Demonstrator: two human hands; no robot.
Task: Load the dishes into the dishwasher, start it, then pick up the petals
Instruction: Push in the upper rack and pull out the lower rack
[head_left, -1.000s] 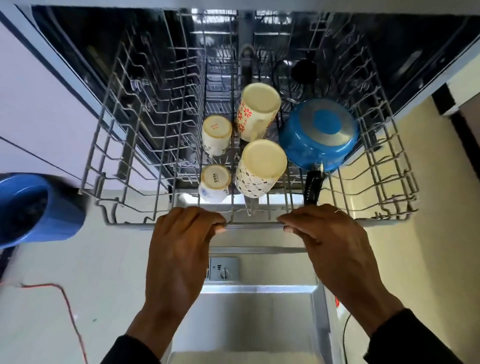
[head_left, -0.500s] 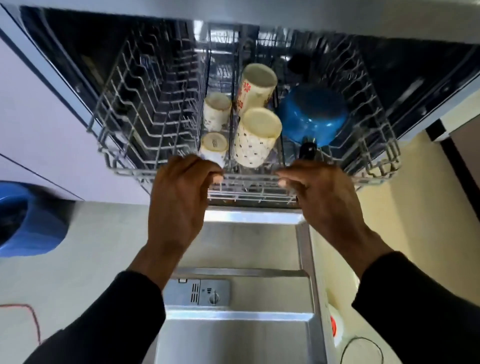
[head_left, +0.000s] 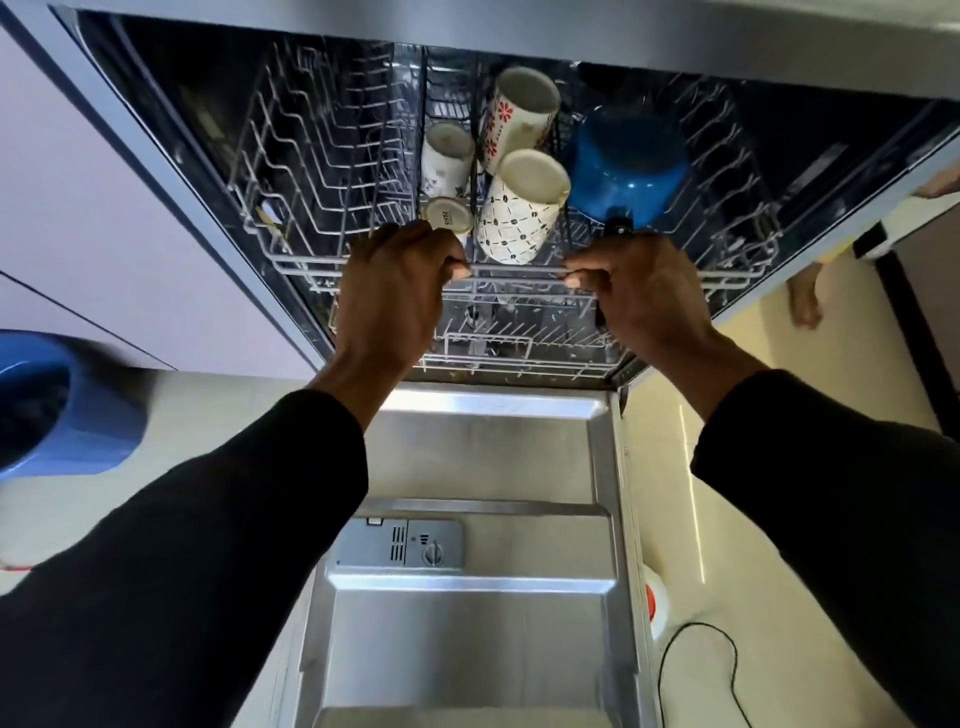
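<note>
The upper wire rack (head_left: 311, 208) sits almost fully inside the open dishwasher. It carries several upside-down white patterned mugs, among them a dotted mug (head_left: 519, 213) and a red-flowered mug (head_left: 514, 119). A blue saucepan (head_left: 626, 166) lies inverted at their right. My left hand (head_left: 395, 291) and my right hand (head_left: 639, 291) both grip the rack's front bar (head_left: 519, 270). Below it the lower rack (head_left: 519, 343) shows. No petals are visible.
The dishwasher door (head_left: 493, 597) lies open flat beneath my arms, with the detergent dispenser (head_left: 405, 543) on it. A blue tub (head_left: 62, 405) stands on the floor at left. A black cable (head_left: 696, 670) and a white-and-red item (head_left: 655, 603) lie right of the door.
Both hands have pushed the upper rack inward, from pulled out over the door to nearly inside the dishwasher. The mugs and saucepan rode in with it.
</note>
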